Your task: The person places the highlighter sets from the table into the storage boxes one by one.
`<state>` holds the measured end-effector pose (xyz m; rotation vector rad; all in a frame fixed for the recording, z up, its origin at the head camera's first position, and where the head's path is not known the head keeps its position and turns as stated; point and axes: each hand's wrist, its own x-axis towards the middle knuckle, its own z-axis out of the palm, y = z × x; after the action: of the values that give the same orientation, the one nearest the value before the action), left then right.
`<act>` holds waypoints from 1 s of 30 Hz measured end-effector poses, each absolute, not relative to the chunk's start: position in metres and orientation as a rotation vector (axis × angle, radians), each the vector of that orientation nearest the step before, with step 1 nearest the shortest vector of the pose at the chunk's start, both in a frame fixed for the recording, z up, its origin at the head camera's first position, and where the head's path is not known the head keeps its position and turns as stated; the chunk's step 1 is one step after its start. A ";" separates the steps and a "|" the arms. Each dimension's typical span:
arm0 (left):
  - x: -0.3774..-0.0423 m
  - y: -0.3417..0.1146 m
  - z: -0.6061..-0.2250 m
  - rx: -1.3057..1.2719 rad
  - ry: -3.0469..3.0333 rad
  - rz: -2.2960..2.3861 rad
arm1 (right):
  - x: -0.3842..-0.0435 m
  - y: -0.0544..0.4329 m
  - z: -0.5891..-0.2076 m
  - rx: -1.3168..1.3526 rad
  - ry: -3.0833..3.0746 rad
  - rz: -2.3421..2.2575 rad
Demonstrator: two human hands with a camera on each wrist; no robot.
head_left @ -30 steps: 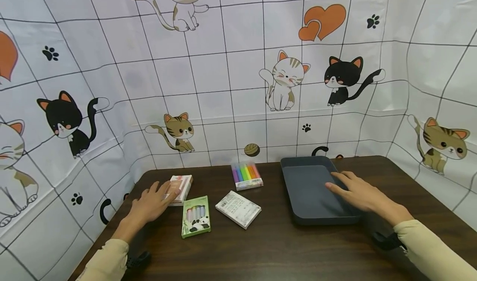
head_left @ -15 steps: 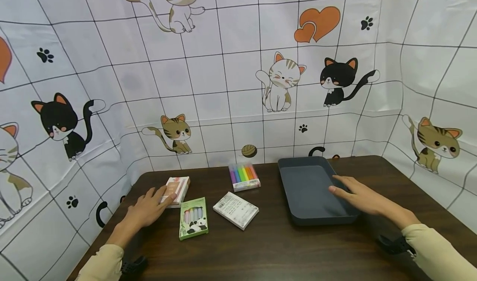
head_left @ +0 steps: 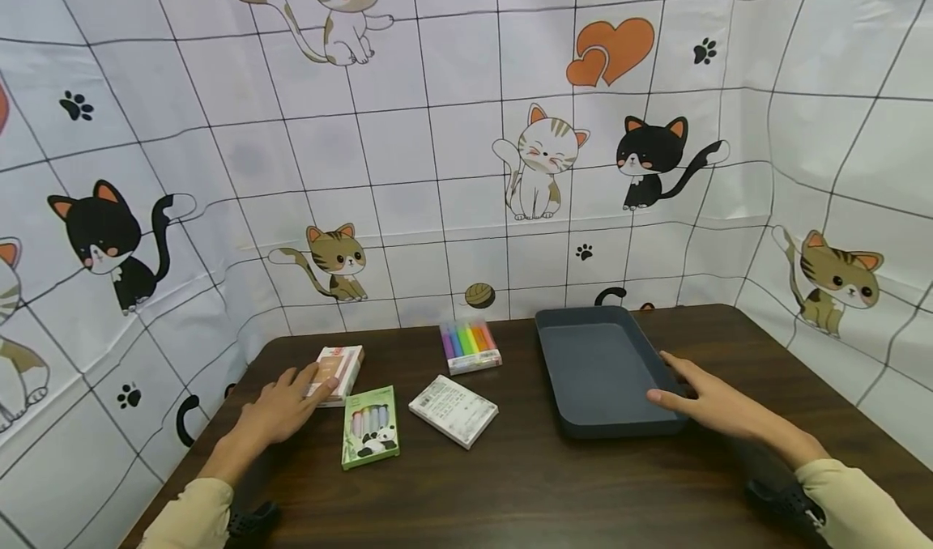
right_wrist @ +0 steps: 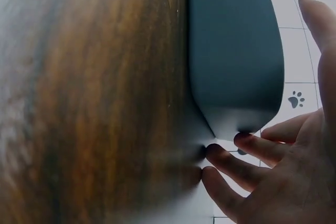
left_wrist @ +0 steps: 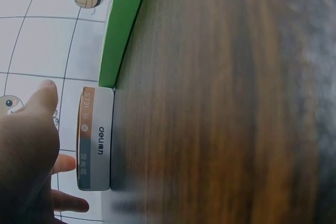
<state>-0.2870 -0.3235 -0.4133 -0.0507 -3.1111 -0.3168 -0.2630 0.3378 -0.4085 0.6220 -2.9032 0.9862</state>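
My left hand (head_left: pixel 273 415) reaches over the left part of a white-and-brown box (head_left: pixel 341 373), fingers spread and extended. In the left wrist view, fingertips come right up beside this box (left_wrist: pixel 95 139), which has "deli" printed on its end. My right hand (head_left: pixel 717 399) is at the right side of a dark grey rectangular tray (head_left: pixel 608 371), its thumb overlapping the near right rim. In the right wrist view, loosely bent fingers (right_wrist: pixel 247 174) spread beside the tray's corner, low by the table. No object is in either hand's grasp.
A green panda box (head_left: pixel 370 427) of pens lies right of the white-and-brown box. Beside it sits a white box (head_left: pixel 453 411) with printed text. Behind stands a clear pack of coloured markers (head_left: pixel 470 346). A cat-print cloth (head_left: pixel 408 152) hangs at the table's back edge.
My right hand has shifted from over the tray's inside to its right side. The left hand stays by the white-and-brown box. The head view has turned slightly right.
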 end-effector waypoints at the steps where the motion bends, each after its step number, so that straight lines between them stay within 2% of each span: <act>1: -0.288 -0.323 -0.414 -0.054 -3.112 -0.319 | -0.263 0.338 -0.409 0.620 -2.902 0.975; 15: -0.293 -0.312 -0.419 -0.104 -3.110 -0.349 | -0.254 0.350 -0.415 0.603 -2.918 0.925; 23: -0.282 -0.321 -0.421 -0.079 -3.122 -0.358 | -0.261 0.342 -0.418 0.636 -2.917 0.933; 30: -0.290 -0.320 -0.419 -0.083 -3.102 -0.343 | -0.261 0.342 -0.414 0.617 -2.904 0.936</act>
<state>-0.2897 -0.3203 -0.4195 -0.0831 -3.1016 -0.3435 -0.2612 0.3416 -0.4139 0.6174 -2.9039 0.9361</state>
